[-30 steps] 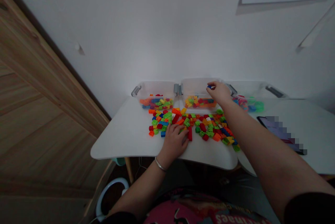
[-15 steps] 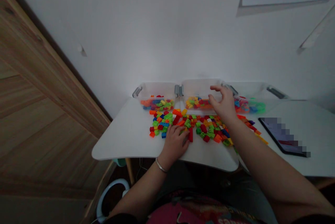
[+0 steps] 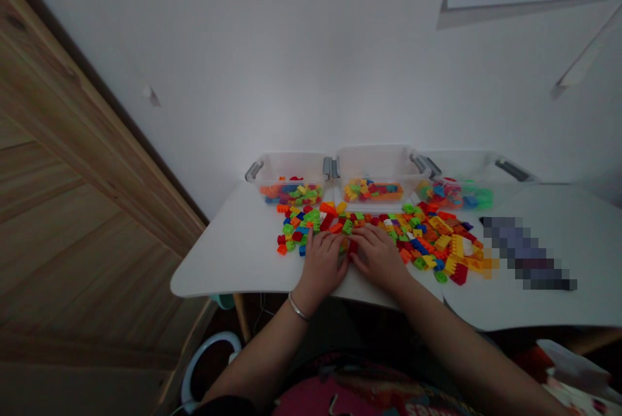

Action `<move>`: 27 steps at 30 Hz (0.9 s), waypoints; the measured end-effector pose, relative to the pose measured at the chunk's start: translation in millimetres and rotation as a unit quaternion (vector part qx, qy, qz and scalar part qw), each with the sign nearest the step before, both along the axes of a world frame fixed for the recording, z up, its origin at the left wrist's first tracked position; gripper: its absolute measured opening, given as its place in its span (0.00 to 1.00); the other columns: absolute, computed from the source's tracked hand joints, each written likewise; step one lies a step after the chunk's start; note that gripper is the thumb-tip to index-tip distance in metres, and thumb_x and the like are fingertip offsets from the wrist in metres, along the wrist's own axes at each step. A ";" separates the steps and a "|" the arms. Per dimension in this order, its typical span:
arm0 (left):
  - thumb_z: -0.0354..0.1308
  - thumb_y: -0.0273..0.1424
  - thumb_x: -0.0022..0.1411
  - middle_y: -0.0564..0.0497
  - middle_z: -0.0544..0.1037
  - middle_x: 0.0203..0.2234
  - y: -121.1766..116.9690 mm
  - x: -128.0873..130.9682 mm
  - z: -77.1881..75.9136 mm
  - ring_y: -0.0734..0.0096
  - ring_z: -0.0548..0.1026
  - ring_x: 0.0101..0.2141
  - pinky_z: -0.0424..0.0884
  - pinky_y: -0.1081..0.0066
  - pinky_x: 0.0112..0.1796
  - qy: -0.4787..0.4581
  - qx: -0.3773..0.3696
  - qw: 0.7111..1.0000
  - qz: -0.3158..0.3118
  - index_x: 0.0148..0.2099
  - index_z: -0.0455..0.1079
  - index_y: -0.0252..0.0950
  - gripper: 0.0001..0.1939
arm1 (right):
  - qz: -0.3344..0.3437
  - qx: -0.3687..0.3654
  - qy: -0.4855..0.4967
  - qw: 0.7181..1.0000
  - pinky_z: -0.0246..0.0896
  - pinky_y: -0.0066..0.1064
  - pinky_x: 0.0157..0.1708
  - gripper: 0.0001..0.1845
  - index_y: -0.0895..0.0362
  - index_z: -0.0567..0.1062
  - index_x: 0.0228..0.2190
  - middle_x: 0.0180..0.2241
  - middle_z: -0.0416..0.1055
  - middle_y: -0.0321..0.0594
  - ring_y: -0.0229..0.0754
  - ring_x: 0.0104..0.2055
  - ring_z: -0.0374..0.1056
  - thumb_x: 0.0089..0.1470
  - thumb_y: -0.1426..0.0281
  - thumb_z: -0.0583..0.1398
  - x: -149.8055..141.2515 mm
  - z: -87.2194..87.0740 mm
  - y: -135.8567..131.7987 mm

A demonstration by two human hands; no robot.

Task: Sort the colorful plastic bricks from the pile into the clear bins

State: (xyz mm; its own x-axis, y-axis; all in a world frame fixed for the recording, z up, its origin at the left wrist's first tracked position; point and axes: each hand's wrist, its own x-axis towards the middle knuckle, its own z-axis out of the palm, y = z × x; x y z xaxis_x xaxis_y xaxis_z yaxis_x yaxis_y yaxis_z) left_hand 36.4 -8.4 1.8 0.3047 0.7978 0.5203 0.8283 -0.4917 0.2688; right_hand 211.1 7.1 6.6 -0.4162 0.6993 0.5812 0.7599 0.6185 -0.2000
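The left hand (image 3: pixel 321 267) and right hand (image 3: pixel 379 257) lie palm-down side by side, fingertips almost meeting, on colourful plastic building bricks (image 3: pixel 418 234) spread across a white table (image 3: pixel 218 273); any grip cannot be told. A silver bangle (image 3: pixel 297 308) circles the left wrist. Three clear plastic bins (image 3: pixel 374 166) holding bricks stand beyond; a pixelated tablet (image 3: pixel 529 254) lies right.

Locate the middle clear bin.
In the head view, the middle clear bin sits at the table's far edge, between the left bin and right bin, beyond the loose blocks.
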 end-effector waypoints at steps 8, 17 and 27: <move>0.61 0.30 0.57 0.47 0.76 0.48 -0.6 0.2 1.0 0.53 0.68 0.52 0.49 0.39 0.61 0.000 -0.011 1.000 0.028 0.52 0.69 0.40 0.20 | 0.001 -0.035 -0.011 0.999 0.58 0.52 0.57 0.13 0.53 0.77 0.42 0.45 0.75 0.44 0.52 0.51 0.66 0.56 0.65 0.59 2.9 -0.8 -0.7; 0.60 0.30 0.57 0.46 0.75 0.49 1.4 -0.3 -0.9 0.54 0.67 0.52 0.56 0.45 0.59 0.007 -0.019 0.999 0.026 0.53 0.69 0.38 0.20 | -0.036 -0.038 0.001 0.999 0.57 0.49 0.57 0.16 0.56 0.76 0.45 0.46 0.75 0.45 0.53 0.54 0.64 0.56 0.62 0.59 5.8 -5.4 -0.5; 0.60 0.31 0.57 0.47 0.75 0.49 1.2 -0.7 -0.7 0.53 0.67 0.52 0.56 0.46 0.59 -0.002 -0.025 1.000 0.017 0.53 0.69 0.38 0.20 | -0.086 -0.025 -0.020 0.996 0.60 0.49 0.52 0.18 0.56 0.75 0.45 0.43 0.75 0.48 0.55 0.50 0.66 0.56 0.60 0.60 8.1 -10.3 3.2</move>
